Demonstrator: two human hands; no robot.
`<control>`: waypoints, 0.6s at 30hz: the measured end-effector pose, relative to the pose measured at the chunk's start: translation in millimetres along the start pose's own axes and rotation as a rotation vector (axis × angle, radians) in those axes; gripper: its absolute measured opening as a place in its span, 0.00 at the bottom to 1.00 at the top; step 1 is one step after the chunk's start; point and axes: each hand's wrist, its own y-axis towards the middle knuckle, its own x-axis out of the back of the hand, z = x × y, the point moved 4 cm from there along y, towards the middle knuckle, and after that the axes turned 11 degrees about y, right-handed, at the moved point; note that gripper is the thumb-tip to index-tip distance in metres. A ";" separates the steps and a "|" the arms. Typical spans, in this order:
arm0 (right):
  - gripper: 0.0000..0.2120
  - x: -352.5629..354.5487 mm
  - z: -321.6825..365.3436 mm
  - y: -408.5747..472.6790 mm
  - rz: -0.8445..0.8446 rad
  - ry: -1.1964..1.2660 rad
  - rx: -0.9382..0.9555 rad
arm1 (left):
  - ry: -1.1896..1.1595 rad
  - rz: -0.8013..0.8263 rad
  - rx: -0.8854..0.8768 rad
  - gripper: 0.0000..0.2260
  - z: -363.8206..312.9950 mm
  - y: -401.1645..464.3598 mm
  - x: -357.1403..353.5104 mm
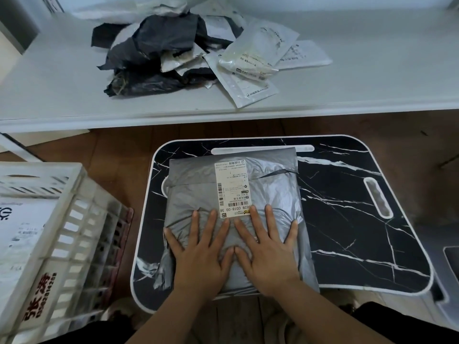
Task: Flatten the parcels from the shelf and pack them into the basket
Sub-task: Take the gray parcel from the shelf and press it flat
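Note:
A grey plastic parcel (198, 192) with a white shipping label (232, 187) lies flat on a black marble-patterned lap table (352, 219). My left hand (201, 254) and my right hand (268, 249) press palm-down on its near half, fingers spread, thumbs touching. Neither hand grips anything. A pile of crumpled black and white parcels (173, 48) lies on the white shelf (372, 78) beyond the table. The white slatted basket (72, 227) stands at the left, and a white parcel (22, 234) lies inside it.
Brown wooden floor (116, 155) shows between the shelf, the basket and the table. The table has a slot (377, 201) on its right side. A grey object (449, 264) lies at the right edge.

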 end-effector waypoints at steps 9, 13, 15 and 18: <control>0.32 11.6 -34.2 -31.9 0.077 -0.009 -0.031 | 0.041 0.036 -0.030 0.29 34.6 -27.7 -5.1; 0.41 23.1 -55.0 -42.5 0.054 0.033 -0.202 | 0.000 0.084 0.034 0.34 45.1 -28.1 -3.1; 0.48 35.7 -54.3 -43.6 0.028 0.108 -0.350 | -0.035 0.050 0.044 0.39 46.8 -22.3 4.2; 0.43 58.4 -43.8 -38.5 -0.135 0.249 -0.537 | -0.223 -0.024 0.171 0.36 46.0 -17.4 20.5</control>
